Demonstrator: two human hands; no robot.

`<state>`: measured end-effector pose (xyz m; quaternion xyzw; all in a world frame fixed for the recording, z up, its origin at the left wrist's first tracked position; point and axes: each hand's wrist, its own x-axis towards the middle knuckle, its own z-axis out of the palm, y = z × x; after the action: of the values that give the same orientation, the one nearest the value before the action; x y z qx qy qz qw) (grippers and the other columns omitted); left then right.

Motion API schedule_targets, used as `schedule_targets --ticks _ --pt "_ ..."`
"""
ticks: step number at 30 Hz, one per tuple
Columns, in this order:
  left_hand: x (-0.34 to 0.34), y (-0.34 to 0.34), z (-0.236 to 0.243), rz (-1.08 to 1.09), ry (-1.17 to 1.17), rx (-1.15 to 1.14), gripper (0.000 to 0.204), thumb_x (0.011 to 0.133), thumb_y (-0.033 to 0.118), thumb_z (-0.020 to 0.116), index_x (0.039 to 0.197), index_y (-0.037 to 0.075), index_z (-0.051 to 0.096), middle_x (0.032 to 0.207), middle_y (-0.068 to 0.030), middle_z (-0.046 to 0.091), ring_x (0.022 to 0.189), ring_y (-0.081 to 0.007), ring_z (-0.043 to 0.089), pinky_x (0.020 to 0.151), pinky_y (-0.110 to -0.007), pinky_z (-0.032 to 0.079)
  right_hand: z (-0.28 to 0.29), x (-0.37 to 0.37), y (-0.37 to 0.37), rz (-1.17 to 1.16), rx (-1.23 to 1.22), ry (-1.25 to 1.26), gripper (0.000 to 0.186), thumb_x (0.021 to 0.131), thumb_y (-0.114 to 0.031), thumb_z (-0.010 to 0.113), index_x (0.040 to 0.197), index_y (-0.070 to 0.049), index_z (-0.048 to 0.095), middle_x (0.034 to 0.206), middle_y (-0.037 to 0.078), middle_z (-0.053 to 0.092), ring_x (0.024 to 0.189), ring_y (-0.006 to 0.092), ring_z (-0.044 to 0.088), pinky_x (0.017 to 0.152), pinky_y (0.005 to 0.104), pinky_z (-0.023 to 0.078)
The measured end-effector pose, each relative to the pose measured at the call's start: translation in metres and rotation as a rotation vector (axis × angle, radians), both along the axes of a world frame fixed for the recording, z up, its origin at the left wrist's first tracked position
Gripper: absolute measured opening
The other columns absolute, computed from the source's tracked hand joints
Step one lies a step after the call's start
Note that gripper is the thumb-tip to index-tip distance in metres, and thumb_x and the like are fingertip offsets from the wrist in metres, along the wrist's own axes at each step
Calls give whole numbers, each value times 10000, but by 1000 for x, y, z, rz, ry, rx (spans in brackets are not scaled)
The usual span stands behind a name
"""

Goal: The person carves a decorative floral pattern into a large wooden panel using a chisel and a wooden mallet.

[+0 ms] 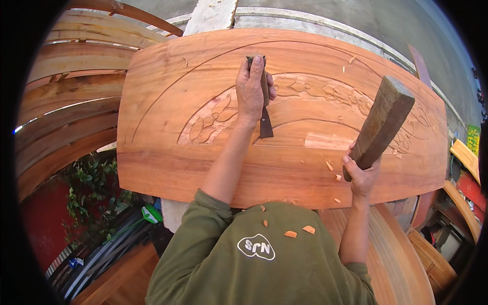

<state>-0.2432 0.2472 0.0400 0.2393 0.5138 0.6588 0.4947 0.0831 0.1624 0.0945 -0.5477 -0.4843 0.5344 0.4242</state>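
Observation:
My left hand (250, 91) is wrapped round the wooden handle of a chisel (266, 124), its thumb up near the handle's top. The dark, flat blade points toward me, its edge at a carved line on the wooden panel (203, 173). To the right, my right hand (362, 173) grips the narrow end of a thick wooden mallet (385, 119), raised above the panel and tilted up to the right. Carved leaves and scrolls (325, 91) run in an arched band across the panel, under curved grooves. A paler, freshly cut patch (330, 141) lies between my hands.
Wood shavings (338, 177) are scattered on the panel, and a few chips (290, 234) rest on my green shirt. Stacked planks (76, 61) stand at the left, above a leafy plant (89, 193). Long wooden boards (386, 254) lie at the lower right. Beyond is grey pavement (345, 20).

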Motion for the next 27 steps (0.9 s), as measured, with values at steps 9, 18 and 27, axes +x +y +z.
schedule_targets --ticks 9,18,27 --pt "-3 9 -7 -36 -26 36 481 1141 537 607 1247 69 634 736 -19 637 490 -103 611 420 -240 461 76 -63 139 -49 438 219 419 929 -43 839 1284 -5 619 985 106 732 801 187 735 669 355 634" --pt "10 9 -5 -150 12 1 316 1062 321 803 1151 71 631 707 26 602 480 -61 538 421 -229 404 64 -115 215 853 96 -792 922 755 -126 764 1646 -172 534 1183 100 773 999 202 720 898 340 579" --pt "13 12 -9 -153 -58 27 328 1050 262 808 1200 38 621 713 45 604 485 -39 533 426 -224 407 27 -131 241 243 40 -229 898 848 -137 811 1664 -81 440 823 25 669 694 131 669 637 283 541"
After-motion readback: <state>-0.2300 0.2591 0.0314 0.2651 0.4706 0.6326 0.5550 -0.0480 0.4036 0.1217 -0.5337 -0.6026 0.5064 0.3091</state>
